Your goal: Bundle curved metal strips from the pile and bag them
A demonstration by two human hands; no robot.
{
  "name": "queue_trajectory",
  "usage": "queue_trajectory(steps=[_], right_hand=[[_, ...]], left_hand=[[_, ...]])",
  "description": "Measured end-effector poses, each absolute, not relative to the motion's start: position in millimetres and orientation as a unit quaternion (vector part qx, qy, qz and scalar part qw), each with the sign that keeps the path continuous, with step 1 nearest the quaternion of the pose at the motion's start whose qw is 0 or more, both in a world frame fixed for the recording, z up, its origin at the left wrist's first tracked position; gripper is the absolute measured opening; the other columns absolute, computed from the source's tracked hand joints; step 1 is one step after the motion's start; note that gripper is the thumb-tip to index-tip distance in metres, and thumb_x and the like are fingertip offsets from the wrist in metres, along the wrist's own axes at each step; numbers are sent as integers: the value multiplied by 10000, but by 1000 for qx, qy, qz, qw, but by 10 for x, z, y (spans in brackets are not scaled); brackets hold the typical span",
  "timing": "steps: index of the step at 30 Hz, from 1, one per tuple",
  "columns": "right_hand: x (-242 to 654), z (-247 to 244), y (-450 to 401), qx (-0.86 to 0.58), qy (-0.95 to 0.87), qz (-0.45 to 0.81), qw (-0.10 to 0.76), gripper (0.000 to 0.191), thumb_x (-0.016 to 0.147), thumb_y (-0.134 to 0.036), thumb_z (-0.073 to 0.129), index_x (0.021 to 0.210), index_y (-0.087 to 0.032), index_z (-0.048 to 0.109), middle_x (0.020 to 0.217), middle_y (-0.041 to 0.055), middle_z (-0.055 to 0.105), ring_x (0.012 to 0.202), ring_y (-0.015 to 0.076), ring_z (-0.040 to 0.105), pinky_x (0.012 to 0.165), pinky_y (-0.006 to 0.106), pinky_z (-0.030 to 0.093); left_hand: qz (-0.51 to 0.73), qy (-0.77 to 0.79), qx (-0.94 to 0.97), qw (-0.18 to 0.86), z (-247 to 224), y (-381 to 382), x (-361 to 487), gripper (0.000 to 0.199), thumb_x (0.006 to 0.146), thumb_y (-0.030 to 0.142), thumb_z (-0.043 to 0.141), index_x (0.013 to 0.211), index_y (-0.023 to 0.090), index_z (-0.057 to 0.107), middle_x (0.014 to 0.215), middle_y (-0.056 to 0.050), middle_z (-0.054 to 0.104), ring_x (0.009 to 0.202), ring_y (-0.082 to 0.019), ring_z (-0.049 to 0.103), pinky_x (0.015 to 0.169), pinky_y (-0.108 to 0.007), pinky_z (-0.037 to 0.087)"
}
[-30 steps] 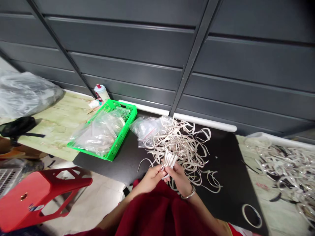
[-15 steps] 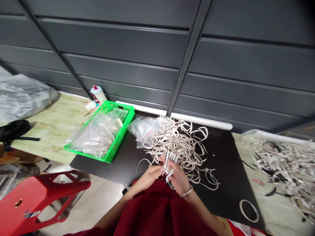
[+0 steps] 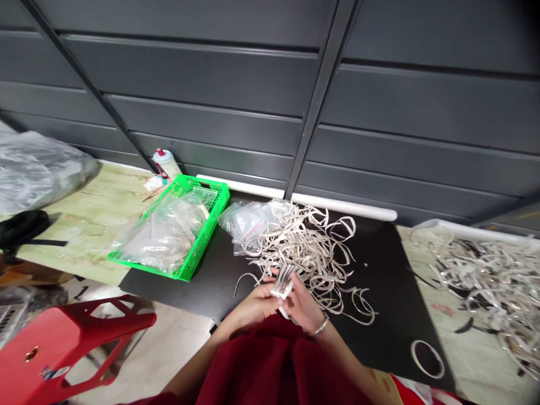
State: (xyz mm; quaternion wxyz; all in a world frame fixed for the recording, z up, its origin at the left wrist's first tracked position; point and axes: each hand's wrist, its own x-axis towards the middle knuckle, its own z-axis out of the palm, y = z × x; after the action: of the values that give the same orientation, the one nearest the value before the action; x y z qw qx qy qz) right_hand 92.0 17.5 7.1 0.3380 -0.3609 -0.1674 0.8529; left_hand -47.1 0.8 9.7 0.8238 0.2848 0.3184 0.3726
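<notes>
Close to my body, both hands grip a small bundle of narrow whitish strips (image 3: 283, 281), fanned out at its upper end. My left hand (image 3: 256, 305) pinches the bundle's lower left side with thumb and fingers. Around its right side curls my right hand (image 3: 305, 308), a bracelet on the wrist. Part of the bundle is hidden by the fingers. Just beyond the hands, a tangled pile of similar strips (image 3: 312, 242) lies on a black mat (image 3: 379, 315). Clear plastic bags (image 3: 244, 218) lie against the pile's left side.
A green basket (image 3: 208, 238) left of the pile holds filled clear bags. Behind it stands a bottle (image 3: 170, 165). More tangled strips (image 3: 498, 281) lie at the right. A tape-like ring (image 3: 414, 356) rests near the mat's right edge. A red stool (image 3: 46, 349) stands lower left.
The bundle has turned in my hands, and its strips now spread like a fan at the top. My fingers have shifted their hold on it. The pile looks unchanged.
</notes>
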Motion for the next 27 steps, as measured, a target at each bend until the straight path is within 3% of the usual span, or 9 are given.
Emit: queue_trajectory(steps=[4, 9, 13, 18, 23, 27], right_hand=[[936, -44, 165, -321, -117, 887, 310, 381, 825, -535, 552, 904, -170, 629, 637, -11, 612, 519, 91, 566, 486, 183, 464], [933, -170, 101, -322, -165, 899, 248, 459, 820, -483, 581, 1120, -137, 559, 812, 66, 687, 503, 124, 612, 414, 205, 470], [939, -201, 75, -312, -162, 901, 253, 577, 768, -404, 664, 1256, -156, 483, 912, 83, 696, 510, 123, 629, 419, 195, 471], [917, -238, 100, -337, -141, 882, 297, 612, 747, -390, 668, 1287, -174, 477, 838, 48, 705, 442, 98, 591, 408, 191, 467], [981, -280, 174, -361, -120, 852, 360, 621, 758, -381, 636, 1324, -222, 436, 633, -24, 651, 404, 102, 565, 352, 169, 381], [1164, -206, 196, -345, -124, 846, 387, 638, 782, -400, 637, 1352, -275, 379, 796, 13, 680, 385, 48, 454, 379, 170, 317]], left_hand=[[404, 359, 140, 830, 66, 6, -451, 243, 681, 253, 723, 876, 130, 647, 691, -23, 639, 620, -136, 615, 631, -254, 489], [314, 454, 370, 747, -19, 58, -455, 270, 760, 398, 600, 765, 129, 592, 626, 12, 561, 518, -106, 524, 496, -215, 407], [216, 516, 566, 605, -38, 123, -443, 244, 739, 333, 573, 593, 138, 561, 548, 34, 507, 532, -101, 468, 504, -206, 330], [154, 526, 687, 477, 114, 180, -412, 254, 803, 299, 502, 648, 159, 647, 574, 3, 608, 564, -130, 532, 563, -219, 361], [138, 457, 738, 477, 161, 321, -522, 255, 828, 350, 515, 756, 183, 694, 637, 7, 677, 599, -125, 590, 616, -200, 396], [148, 547, 701, 432, -158, 631, -748, 249, 819, 374, 538, 851, 185, 696, 782, 5, 703, 703, -135, 608, 662, -206, 419]])
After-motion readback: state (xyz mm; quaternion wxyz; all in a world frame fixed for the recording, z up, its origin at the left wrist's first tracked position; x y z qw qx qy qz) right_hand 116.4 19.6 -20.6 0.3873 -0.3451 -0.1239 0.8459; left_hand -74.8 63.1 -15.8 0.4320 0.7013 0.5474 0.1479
